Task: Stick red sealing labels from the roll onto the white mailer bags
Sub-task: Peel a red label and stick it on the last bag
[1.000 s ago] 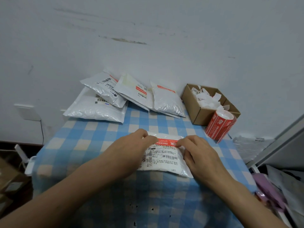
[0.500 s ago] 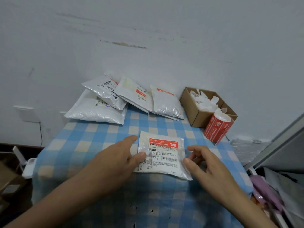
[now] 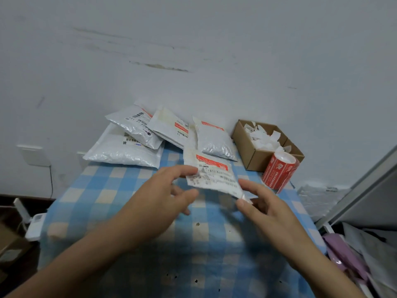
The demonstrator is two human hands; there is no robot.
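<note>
Head view: left hand (image 3: 163, 198) loosely spread, index fingertip on left edge of mailer bag (image 3: 212, 175), grip there unclear; right hand (image 3: 270, 209) pinching bag's near right corner, thumb on top. Bag held tilted above checked table (image 3: 107, 190), red label (image 3: 211, 163) across its top.

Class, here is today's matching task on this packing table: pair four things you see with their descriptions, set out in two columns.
Things:
1 label roll
2 cardboard box
3 nearest mailer bag
4 tablecloth

Descriptions:
a blue-and-white checks
b held by left hand and right hand
c red, beside the box
d holds white paper scraps

Pairs: 1-c; 2-d; 3-b; 4-a
</note>
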